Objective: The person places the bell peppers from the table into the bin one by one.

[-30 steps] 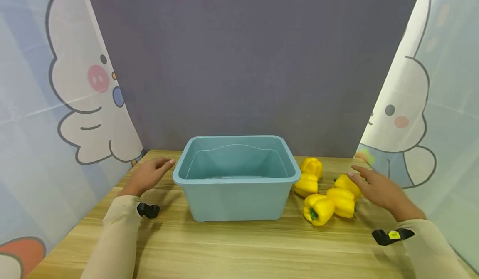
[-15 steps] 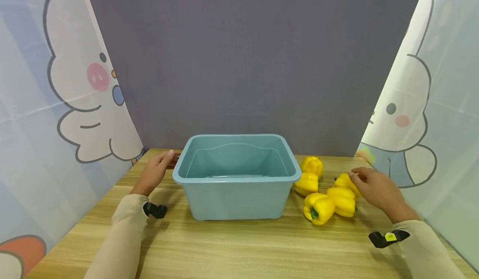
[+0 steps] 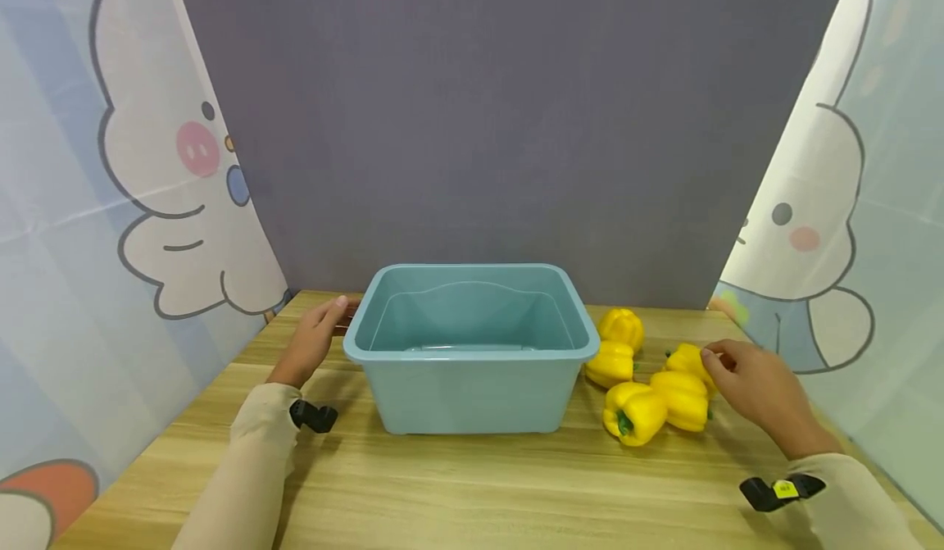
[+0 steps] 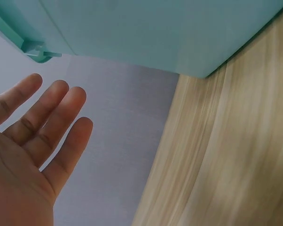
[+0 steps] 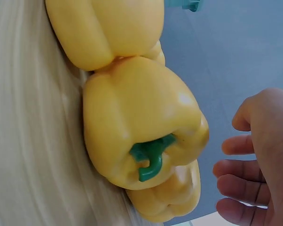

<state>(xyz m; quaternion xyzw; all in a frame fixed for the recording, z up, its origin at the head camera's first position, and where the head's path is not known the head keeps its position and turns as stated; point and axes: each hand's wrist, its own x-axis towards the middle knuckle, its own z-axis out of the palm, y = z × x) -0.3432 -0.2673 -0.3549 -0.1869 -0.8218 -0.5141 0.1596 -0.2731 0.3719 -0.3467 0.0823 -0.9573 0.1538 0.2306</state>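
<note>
A light blue plastic bin (image 3: 472, 398) stands upright on the table, its inside bare. My left hand (image 3: 310, 341) is beside the bin's left wall, fingers partly hidden behind the rim in the head view. In the left wrist view its palm and spread fingers (image 4: 68, 150) hold nothing, apart from the bin wall. Several yellow bell peppers lie right of the bin. My right hand (image 3: 760, 382) hovers by the rearmost right pepper (image 3: 687, 360), its fingers loosely bent and holding nothing. In the right wrist view a gap separates those fingers (image 5: 238, 169) from the green-stemmed pepper (image 5: 137, 113).
The wooden table (image 3: 457, 493) reaches back to a grey panel (image 3: 501, 124). Curtains with cartoon figures hang at the left (image 3: 52, 304) and right (image 3: 910, 304). Two peppers, a rear one (image 3: 621, 325) and a nearer one (image 3: 610, 363), sit close against the bin's right side.
My left hand has moved right to the bin's side and turned thumb up. My right hand's fingers have bent inward beside the peppers. The bin and peppers stay in place.
</note>
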